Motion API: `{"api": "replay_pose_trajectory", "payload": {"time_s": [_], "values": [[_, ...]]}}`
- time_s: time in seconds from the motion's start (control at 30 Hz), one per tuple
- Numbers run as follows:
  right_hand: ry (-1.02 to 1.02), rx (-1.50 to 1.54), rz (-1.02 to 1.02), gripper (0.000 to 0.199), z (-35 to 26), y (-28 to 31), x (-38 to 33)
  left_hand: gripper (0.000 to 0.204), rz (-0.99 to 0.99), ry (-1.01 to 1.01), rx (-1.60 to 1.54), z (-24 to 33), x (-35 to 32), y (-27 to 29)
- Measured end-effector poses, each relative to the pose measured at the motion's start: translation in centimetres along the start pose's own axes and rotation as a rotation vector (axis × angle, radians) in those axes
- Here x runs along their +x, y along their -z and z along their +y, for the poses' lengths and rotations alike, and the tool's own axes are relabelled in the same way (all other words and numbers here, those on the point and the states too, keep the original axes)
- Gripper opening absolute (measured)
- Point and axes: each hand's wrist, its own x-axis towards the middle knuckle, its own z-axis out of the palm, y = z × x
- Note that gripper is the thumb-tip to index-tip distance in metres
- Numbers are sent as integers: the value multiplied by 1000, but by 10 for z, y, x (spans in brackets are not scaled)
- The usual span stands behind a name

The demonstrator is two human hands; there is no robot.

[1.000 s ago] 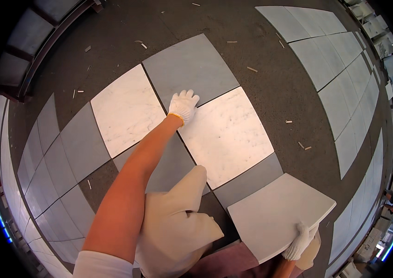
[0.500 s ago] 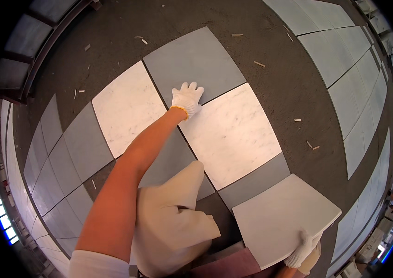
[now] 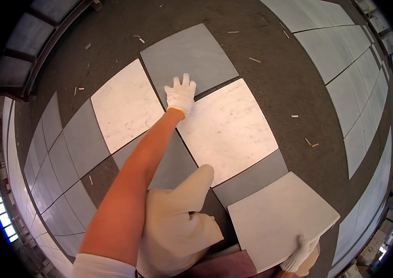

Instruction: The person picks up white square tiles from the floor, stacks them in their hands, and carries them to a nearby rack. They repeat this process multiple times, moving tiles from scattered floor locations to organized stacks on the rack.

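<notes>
My left hand (image 3: 180, 96), in a white knit glove with a yellow cuff edge, lies with fingers spread on the near corner of a grey stone tile (image 3: 187, 55). Beside that corner are two white veined marble tiles, one at left (image 3: 127, 106) and one at right (image 3: 229, 134). At the lower right my right hand (image 3: 302, 252), also gloved, grips the edge of a pale square tile (image 3: 275, 220). This raised tile partly covers a grey tile (image 3: 256, 176). Another grey tile (image 3: 162, 164) is partly hidden by my left arm and knee.
My beige-clad leg (image 3: 178, 227) crosses the lower middle. Grey tiles (image 3: 83, 139) lie at left, and larger grey slabs (image 3: 330, 55) at right. Small pale sticks (image 3: 255, 60) are scattered on the dark floor (image 3: 284, 92). A dark metal frame (image 3: 43, 41) stands at the far left.
My left hand has shifted slightly left and away, its fingers straighter. The gap between the far grey tile and the right marble tile looks a little wider. The right hand still grips the pale tile.
</notes>
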Motion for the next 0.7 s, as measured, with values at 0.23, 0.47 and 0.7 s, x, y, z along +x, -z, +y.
{"api": "replay_pose_trajectory", "payload": {"time_s": [0.23, 0.47, 0.7], "values": [[19, 22, 4, 72, 12, 11, 1, 24, 82, -75, -34, 16, -5, -19], [-95, 277, 73, 75, -4, -2, -8, 50, -107, 94, -329, 74, -18, -2], [-47, 186, 65, 75, 0, 2, 0, 75, -312, 270, -489, 58, 3, 6]]}}
